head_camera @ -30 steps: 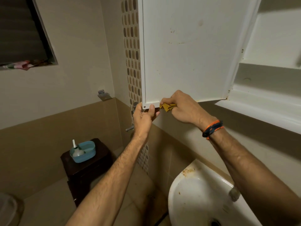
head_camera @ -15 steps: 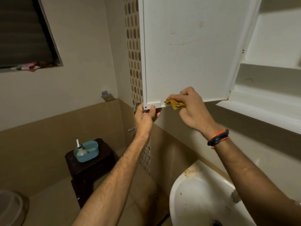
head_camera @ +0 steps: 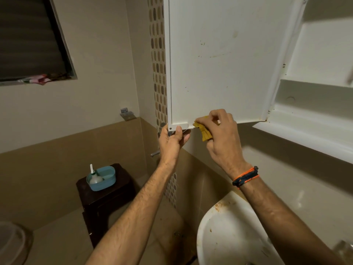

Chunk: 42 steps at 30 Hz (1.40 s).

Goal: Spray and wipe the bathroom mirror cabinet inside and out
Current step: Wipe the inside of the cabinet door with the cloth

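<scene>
white cabinet door point(head_camera: 219, 64), mustard-yellow cloth point(head_camera: 204, 131), teal tub point(head_camera: 104, 178), orange-and-navy wristband point(head_camera: 245, 176).

Cream upper walls point(head_camera: 99, 60) over tan tile wainscot point(head_camera: 57, 169), mosaic strip point(head_camera: 158, 73) in corner, dark window point(head_camera: 32, 39) left, dark wood stand point(head_camera: 107, 203), stained white sink point(head_camera: 229, 236), dim warm light.

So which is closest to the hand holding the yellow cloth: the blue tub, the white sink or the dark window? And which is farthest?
From the right hand, which grips the yellow cloth:
1. White sink, just below it.
2. Blue tub, lower left, on the dark stand across the floor.
3. Dark window, high on the far left wall.
</scene>
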Each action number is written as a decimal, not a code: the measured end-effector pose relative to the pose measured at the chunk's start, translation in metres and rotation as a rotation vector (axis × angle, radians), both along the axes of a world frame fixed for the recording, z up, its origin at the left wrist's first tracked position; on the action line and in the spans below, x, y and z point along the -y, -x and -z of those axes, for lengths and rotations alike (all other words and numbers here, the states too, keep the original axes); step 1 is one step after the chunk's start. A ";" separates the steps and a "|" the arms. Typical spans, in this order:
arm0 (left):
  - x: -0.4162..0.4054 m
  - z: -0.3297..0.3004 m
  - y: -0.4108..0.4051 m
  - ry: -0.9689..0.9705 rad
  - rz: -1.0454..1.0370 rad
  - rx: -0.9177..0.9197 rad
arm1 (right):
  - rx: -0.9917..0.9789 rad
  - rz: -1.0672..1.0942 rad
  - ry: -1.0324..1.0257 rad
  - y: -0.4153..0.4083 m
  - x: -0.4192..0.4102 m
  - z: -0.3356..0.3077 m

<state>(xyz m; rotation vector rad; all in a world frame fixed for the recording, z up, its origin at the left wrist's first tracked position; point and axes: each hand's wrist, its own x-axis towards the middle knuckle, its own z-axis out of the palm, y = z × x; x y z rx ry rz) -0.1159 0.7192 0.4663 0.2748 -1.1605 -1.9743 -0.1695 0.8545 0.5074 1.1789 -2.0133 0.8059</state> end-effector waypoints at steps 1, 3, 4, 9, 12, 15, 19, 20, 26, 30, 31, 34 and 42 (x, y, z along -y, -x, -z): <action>-0.001 0.000 0.001 -0.010 0.005 -0.006 | -0.032 -0.018 -0.024 -0.001 0.002 0.003; -0.003 0.000 0.002 -0.031 0.019 -0.021 | -0.082 -0.032 -0.088 -0.003 0.010 0.010; -0.005 -0.001 0.003 -0.042 0.020 -0.025 | -0.103 -0.020 -0.108 -0.003 0.014 0.014; -0.005 0.000 0.006 -0.048 -0.023 0.000 | -0.144 0.037 -0.071 0.000 0.022 0.029; -0.007 0.002 0.009 -0.064 -0.053 0.033 | -0.167 0.032 -0.062 0.004 0.022 0.029; -0.008 0.003 0.012 -0.076 -0.063 0.028 | -0.176 0.044 -0.049 0.015 0.014 0.031; -0.009 0.003 0.015 -0.051 -0.116 -0.009 | -0.131 0.083 -0.006 0.040 -0.009 0.030; -0.009 0.004 0.016 -0.046 -0.124 -0.002 | -0.114 0.096 0.002 0.046 -0.014 0.030; -0.019 0.007 0.021 -0.128 -0.098 -0.060 | 0.009 0.076 0.120 0.053 -0.017 0.028; -0.031 0.008 0.035 -0.204 0.008 -0.095 | -0.134 -0.054 0.116 0.034 0.002 0.024; -0.035 0.007 0.039 -0.201 0.032 -0.095 | -0.155 -0.069 0.089 0.031 0.004 0.025; -0.040 0.006 0.048 -0.220 0.011 -0.090 | -0.149 -0.066 0.052 0.031 0.003 0.029; -0.044 0.007 0.059 -0.147 -0.140 -0.071 | -0.129 0.081 0.019 0.068 -0.026 0.026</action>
